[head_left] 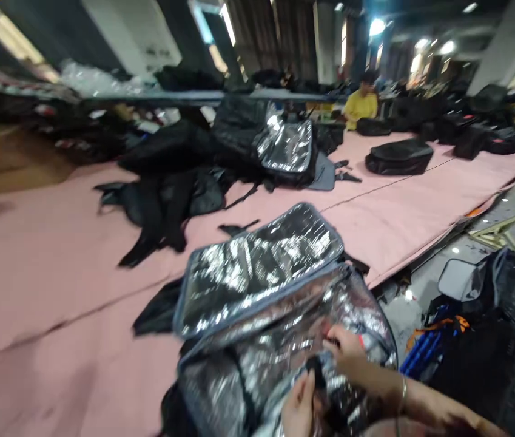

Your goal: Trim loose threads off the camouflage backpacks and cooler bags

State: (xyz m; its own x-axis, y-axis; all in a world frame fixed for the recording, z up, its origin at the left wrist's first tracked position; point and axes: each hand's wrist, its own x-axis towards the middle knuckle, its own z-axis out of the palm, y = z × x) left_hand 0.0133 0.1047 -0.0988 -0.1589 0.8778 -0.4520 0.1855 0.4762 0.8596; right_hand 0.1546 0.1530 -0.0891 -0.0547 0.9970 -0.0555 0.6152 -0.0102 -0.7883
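A black cooler bag with shiny silver lining (284, 340) lies open before me, its foil-lined lid (261, 273) folded back away from me. My left hand (299, 403) is at the near side of the bag's opening, thumb and fingers closed on a small black strap-like piece (315, 371). Just beyond it to the right, my right hand (347, 351) reaches over the lining with its fingers pinched together. What those fingers hold is blurred and partly hidden. A thin bracelet (403, 388) circles my right wrist.
The bag rests on a long pink-covered table (79, 297). More black bags (166, 200) and a silver-lined one (287, 145) are piled beyond it. A closed black bag (398, 156) sits farther right. Dark bags (489, 340) stand beside the table. A person in yellow (360, 108) is in back.
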